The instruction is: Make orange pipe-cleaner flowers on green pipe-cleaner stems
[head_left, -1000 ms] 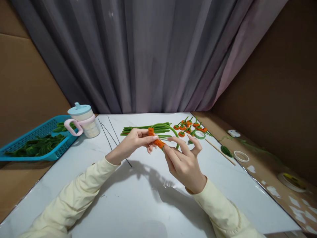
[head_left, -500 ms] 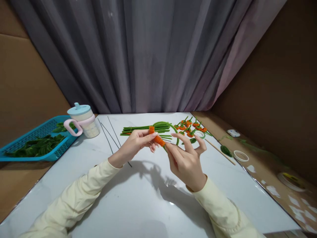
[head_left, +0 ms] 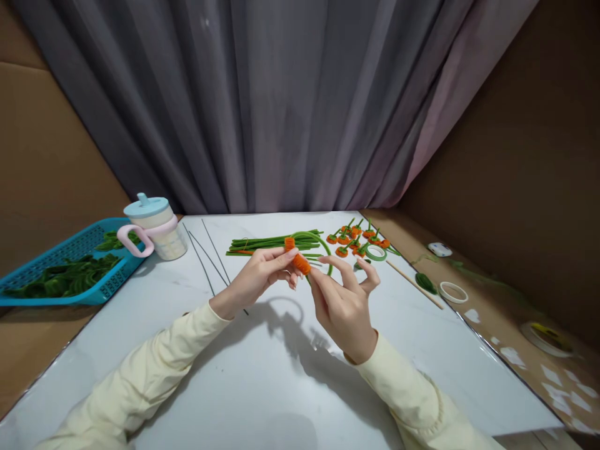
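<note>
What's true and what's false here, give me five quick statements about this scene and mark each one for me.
1. The left hand holds an orange piece. True.
2. The right hand lies flat on the table. False: its fingers pinch at the orange piece's lower end.
3. The cup has a blue lid. True.
4. The blue basket is full of lemons. False: it holds green pieces.
5. A green and white ring lies beside stemmed orange heads. True.
</note>
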Motion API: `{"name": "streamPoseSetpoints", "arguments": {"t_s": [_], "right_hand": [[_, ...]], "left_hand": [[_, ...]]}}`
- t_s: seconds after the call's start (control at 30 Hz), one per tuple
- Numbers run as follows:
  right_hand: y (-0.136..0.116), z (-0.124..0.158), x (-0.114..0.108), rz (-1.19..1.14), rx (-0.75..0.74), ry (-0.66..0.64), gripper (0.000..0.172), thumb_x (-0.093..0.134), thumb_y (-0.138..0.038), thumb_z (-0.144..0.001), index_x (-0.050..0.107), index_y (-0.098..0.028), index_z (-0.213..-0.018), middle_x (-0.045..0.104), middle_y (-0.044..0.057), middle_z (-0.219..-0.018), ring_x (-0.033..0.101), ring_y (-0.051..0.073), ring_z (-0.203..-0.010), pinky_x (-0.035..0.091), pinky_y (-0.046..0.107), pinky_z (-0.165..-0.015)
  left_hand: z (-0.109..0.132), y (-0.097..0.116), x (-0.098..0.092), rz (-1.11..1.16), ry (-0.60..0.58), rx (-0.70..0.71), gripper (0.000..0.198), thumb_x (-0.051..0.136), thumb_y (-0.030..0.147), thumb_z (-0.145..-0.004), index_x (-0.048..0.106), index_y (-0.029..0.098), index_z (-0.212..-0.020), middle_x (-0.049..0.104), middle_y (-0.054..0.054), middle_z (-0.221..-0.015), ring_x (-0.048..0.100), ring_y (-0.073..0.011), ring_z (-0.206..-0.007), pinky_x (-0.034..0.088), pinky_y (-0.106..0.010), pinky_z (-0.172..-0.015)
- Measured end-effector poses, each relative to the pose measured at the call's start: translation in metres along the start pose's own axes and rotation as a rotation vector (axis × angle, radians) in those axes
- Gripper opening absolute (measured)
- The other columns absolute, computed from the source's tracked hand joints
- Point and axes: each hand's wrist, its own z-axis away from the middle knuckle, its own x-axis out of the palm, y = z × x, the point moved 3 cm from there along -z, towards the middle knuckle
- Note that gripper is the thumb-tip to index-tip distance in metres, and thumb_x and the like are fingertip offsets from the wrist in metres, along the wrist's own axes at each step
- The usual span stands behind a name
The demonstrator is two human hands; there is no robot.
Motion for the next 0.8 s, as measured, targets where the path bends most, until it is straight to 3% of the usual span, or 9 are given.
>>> {"name": "streamPoseSetpoints", "arguments": {"t_s": [0.23, 0.43, 0.8], "right_hand": [[0.007, -0.004, -0.003, -0.02, 0.015, -0.034, 0.015, 0.051, -0.007, -0.084, 0.058, -0.019, -0.086, 0.067, -0.004, -0.064, 0.06, 0.022, -0.101, 0.018, 0.044, -0.097], [0.002, 0.002, 0.002, -0.029, -0.013, 0.0, 0.016, 0.049, -0.004, -0.083, 0.057, -0.018, -0.086, 0.063, -0.005, -0.057, 0.062, 0.019, -0.096, 0.019, 0.042, -0.097], [-0.003, 0.005, 0.005, -0.045, 0.009, 0.015, 0.015, 0.049, -0.006, -0.084, 0.057, -0.018, -0.089, 0.065, -0.005, -0.06, 0.063, 0.016, -0.093, 0.02, 0.04, -0.097]], "left_hand": [[0.002, 0.003, -0.002, -0.074, 0.003, 0.088, 0.028, 0.052, 0.031, -0.088, 0.065, 0.008, -0.079, 0.058, -0.003, -0.066, 0.054, -0.0092, -0.055, 0.046, -0.022, -0.055], [0.0, -0.006, 0.001, 0.009, -0.003, 0.058, 0.029, 0.052, 0.032, -0.089, 0.061, 0.01, -0.073, 0.057, -0.002, -0.064, 0.054, -0.0091, -0.055, 0.046, -0.022, -0.055], [0.001, -0.02, 0.005, 0.158, 0.015, 0.001, 0.027, 0.05, 0.041, -0.088, 0.057, 0.015, -0.085, 0.045, 0.002, -0.061, 0.041, -0.0066, -0.049, 0.036, -0.016, -0.044]]}}
